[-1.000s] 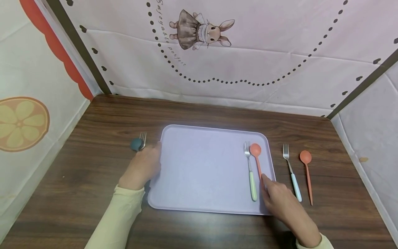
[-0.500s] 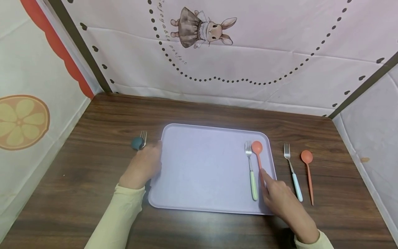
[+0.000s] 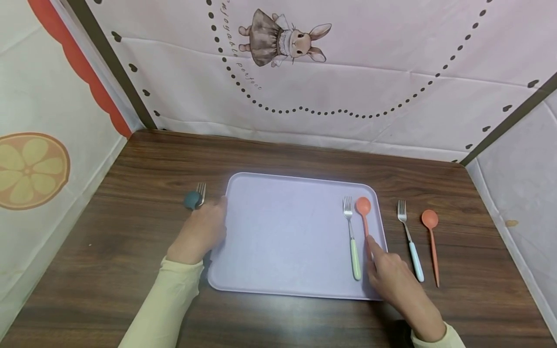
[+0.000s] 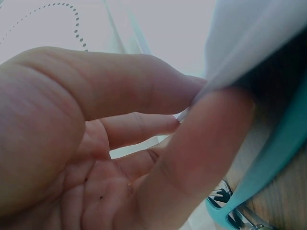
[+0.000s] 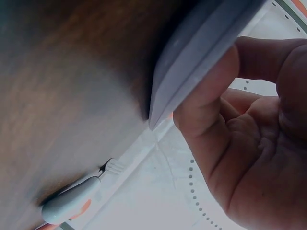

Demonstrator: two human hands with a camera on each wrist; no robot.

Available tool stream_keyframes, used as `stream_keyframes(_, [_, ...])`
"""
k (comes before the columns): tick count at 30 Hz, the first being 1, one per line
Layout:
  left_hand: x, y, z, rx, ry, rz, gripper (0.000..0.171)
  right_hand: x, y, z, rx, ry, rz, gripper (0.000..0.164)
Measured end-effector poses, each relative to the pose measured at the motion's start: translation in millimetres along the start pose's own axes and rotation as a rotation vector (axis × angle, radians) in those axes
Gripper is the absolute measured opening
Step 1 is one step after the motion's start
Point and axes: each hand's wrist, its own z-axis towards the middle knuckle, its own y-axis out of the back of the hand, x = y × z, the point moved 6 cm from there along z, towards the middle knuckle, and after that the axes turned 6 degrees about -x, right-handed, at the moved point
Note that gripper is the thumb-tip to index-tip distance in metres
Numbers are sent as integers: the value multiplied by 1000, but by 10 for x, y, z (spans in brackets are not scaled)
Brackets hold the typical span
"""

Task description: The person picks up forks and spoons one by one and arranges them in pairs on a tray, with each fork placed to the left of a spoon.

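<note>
My left hand (image 3: 199, 234) pinches the left rim of a pale lilac tray (image 3: 283, 232); in the left wrist view the thumb (image 4: 144, 81) lies over the rim and a finger (image 4: 206, 148) under it. Inside the tray's right side lies a fork with a green handle (image 3: 354, 258). To its right, an orange spoon (image 3: 363, 206) lies lengthwise, its handle at the fingers of my right hand (image 3: 393, 278), which holds it near the tray's front right corner. The lower handle is hidden by that hand, and the right wrist view shows the curled fingers beside the tray rim (image 5: 192, 72).
Right of the tray, a fork with a light blue handle (image 3: 415, 261) and another orange spoon (image 3: 430, 220) lie on the brown wooden table (image 3: 270, 319). By my left hand lie a teal spoon (image 3: 192, 199) and a fork (image 3: 201, 190). A printed cloth (image 3: 370, 58) walls the back.
The orange spoon on the tray has shifted slightly right, away from the green-handled fork, with my right fingers at its handle. My left hand stays at the tray's rim.
</note>
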Motion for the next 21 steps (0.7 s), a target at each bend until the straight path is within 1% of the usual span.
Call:
stream_keyframes(6, [-1, 5, -4, 7, 8, -3, 52, -6, 20, 0, 8, -4, 5, 49])
stream_keyframes(13, [0, 4, -1, 9, 9, -1, 51, -32, 76, 2, -23, -20, 42, 44])
stream_keyframes(17, [5, -4, -3, 16, 16, -3, 52, -64, 105, 5, -30, -41, 38, 44])
stream_keyframes(21, [4, -7, 0, 11, 9, -3, 52, -99, 135, 2, -44, -53, 19, 44])
